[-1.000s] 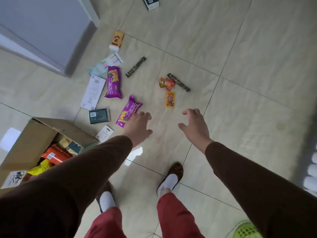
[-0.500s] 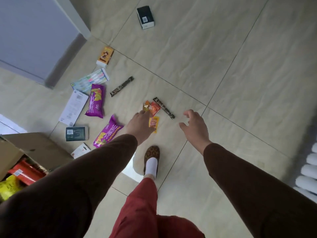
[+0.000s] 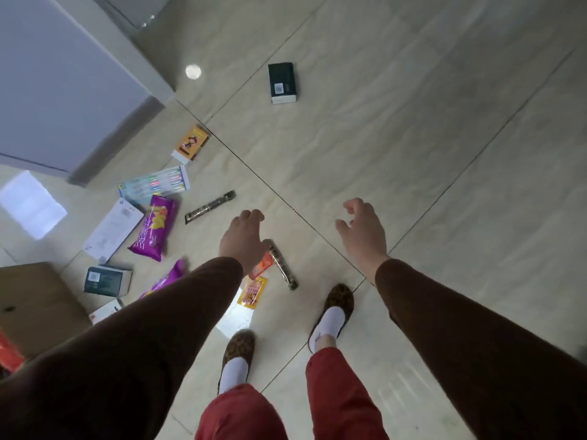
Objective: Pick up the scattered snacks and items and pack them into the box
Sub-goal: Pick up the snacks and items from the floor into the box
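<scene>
Snacks lie scattered on the tiled floor. My left hand (image 3: pixel 243 241) hovers open above an orange packet (image 3: pixel 265 265) and a dark snack stick (image 3: pixel 283 270); a yellow sachet (image 3: pixel 252 292) lies just below them. My right hand (image 3: pixel 363 231) is open over bare tile, holding nothing. To the left lie a purple chip bag (image 3: pixel 154 228), a second purple bag (image 3: pixel 166 279) partly hidden by my sleeve, another dark stick (image 3: pixel 210 207), a toothbrush pack (image 3: pixel 154 184), a white flat box (image 3: pixel 112 229), a dark teal box (image 3: pixel 107 281) and an orange carton (image 3: pixel 190 147). The cardboard box (image 3: pixel 35 309) stands at the left edge.
A black box (image 3: pixel 282 83) lies alone farther ahead. A grey cabinet (image 3: pixel 63 77) fills the upper left corner. My feet in leopard slippers (image 3: pixel 333 312) stand just behind the snacks. A small white card (image 3: pixel 104 312) lies beside the cardboard box. Bare tile stretches to the right.
I have stepped forward, so the items sit closer and lower in view. Both hands have moved ahead; the left one now hovers past the orange packet, and the cardboard box slid toward the left edge.
</scene>
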